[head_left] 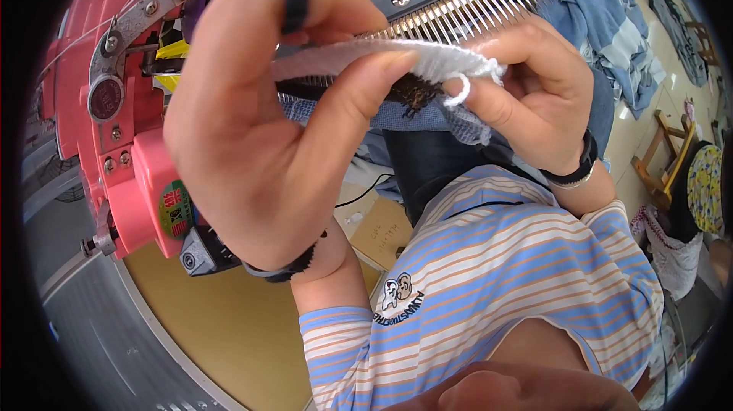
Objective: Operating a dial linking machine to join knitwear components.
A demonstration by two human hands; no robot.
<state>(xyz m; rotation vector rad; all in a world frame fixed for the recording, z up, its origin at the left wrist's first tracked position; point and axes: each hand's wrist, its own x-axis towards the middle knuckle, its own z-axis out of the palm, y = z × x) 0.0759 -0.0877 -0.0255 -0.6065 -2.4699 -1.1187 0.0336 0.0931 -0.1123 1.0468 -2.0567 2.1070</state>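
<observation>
A white knitted strip (450,62) is stretched between my hands, just in front of a curved row of metal points (477,10). My left hand (237,128) grips it with the thumb on the near side and the fingers curled behind; a black band circles one finger. At the strip's right end, my right hand (542,87) pinches its edge between thumb and fingers, beside a small loop of white yarn (460,90). Below the strip hang dark brown yarn or fabric (414,96) and a grey-blue knit piece (467,127). My left fingertips are partly hidden behind the strip.
The pink linking machine (153,193) fills the left side, with a metal arm (114,45) above. Blue knitwear (603,22) lies beyond my right hand. A wooden stool (660,151), a yellow patterned cushion (704,186) and a cardboard box (382,232) stand around.
</observation>
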